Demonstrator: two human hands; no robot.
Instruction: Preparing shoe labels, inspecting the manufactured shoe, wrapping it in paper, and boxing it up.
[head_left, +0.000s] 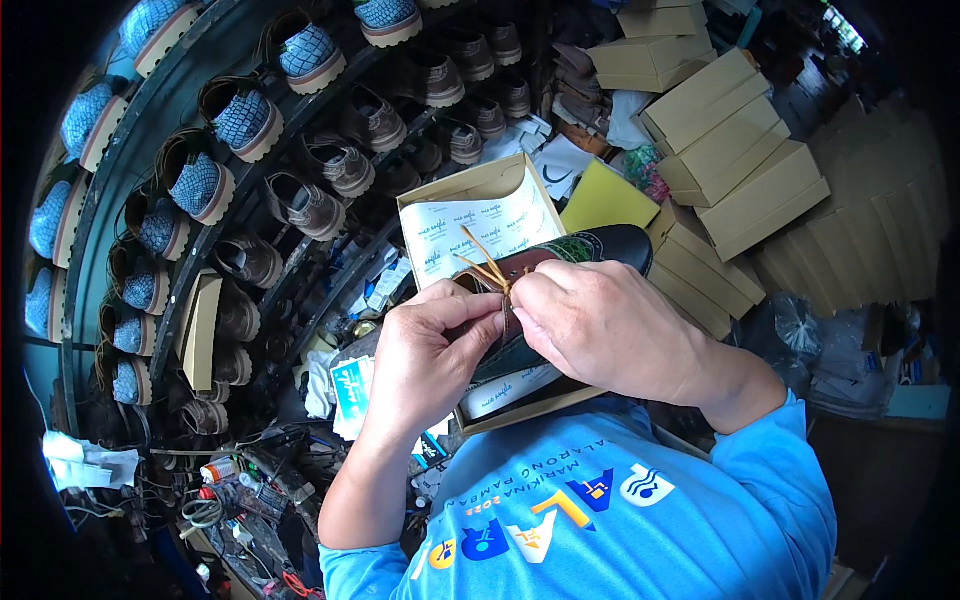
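Shoelace [483, 262], one tan strand, sits pinched between our left hand [432, 345] and right hand [600, 325], both closed on it above one dark leather shoe [590, 250]. Under the shoe we see one open cardboard shoebox [470, 190] lined with printed paper.

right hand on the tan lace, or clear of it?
Touching. The head view shows the right hand with fingertips pinched on the tan lace at the knot, over the dark shoe; the left hand meets it there.
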